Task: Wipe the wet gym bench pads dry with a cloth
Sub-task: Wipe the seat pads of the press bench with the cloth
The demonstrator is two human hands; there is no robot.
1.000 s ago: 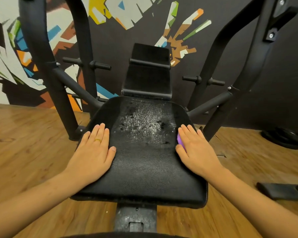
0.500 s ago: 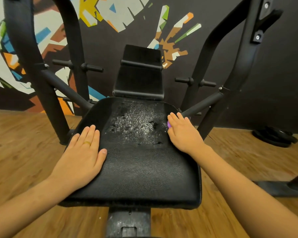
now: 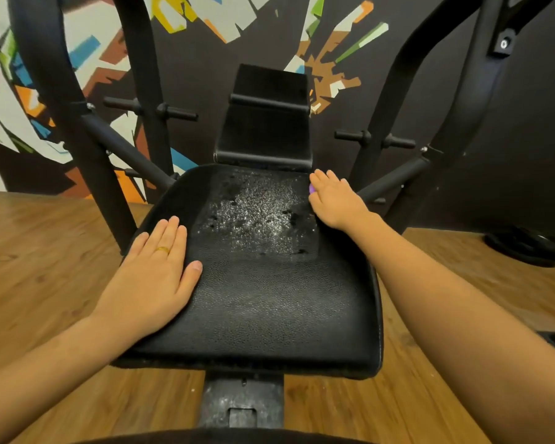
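The black grained-vinyl seat pad (image 3: 269, 309) carries a wet patch (image 3: 257, 219) on its far half. The left hand (image 3: 154, 277) lies flat on the pad's left edge, grip unclenched, fingers straight. The right hand (image 3: 334, 200), fingers straight, presses a purple cloth (image 3: 311, 188) at the far right corner; only a sliver shows.

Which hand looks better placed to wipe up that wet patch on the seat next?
The right hand: it lies at the far right edge of the wet patch with purple cloth showing under it. The left hand rests flat and bare on the dry-looking left side of the seat pad.
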